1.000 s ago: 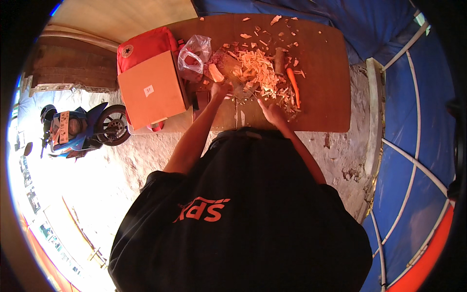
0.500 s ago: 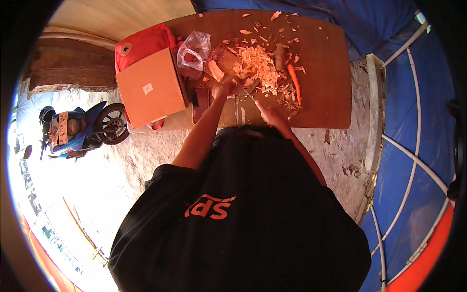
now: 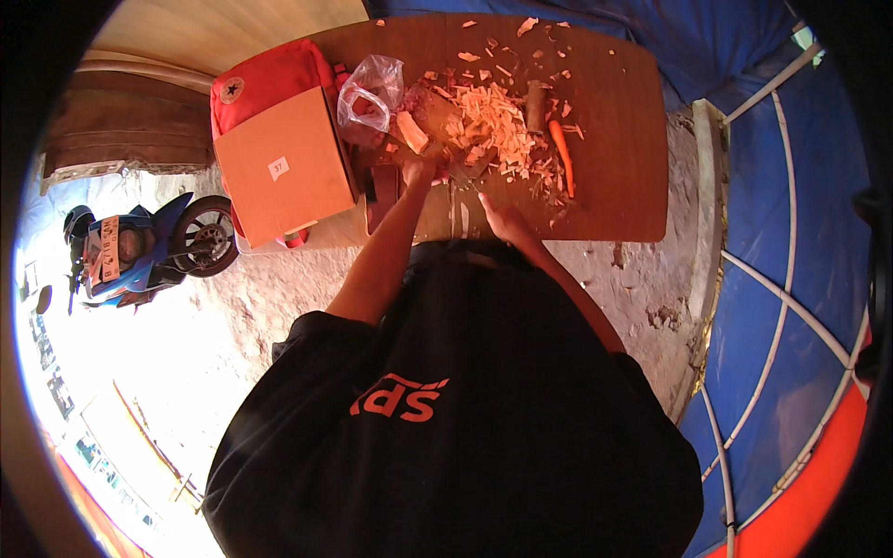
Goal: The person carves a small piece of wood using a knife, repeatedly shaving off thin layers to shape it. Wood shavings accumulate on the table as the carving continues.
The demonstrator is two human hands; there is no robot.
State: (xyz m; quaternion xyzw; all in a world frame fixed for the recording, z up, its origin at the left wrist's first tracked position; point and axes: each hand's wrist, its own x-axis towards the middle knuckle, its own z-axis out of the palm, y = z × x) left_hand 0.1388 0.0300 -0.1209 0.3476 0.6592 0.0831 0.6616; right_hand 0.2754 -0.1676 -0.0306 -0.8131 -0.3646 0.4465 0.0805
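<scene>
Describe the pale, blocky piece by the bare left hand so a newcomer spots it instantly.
On the brown table, find the crumpled clear plastic bag. The pale, blocky piece shows just right of the bag's lower part, directly beyond the left hand. It is one thick chunk, unlike the thin, pale slivers heaped farther right.

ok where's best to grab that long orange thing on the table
Probably around the middle of the long orange thing, with a hand coming from its right: it looks slim and lies lengthwise away from the person, and pale shavings crowd its left side far more than its right.
</scene>
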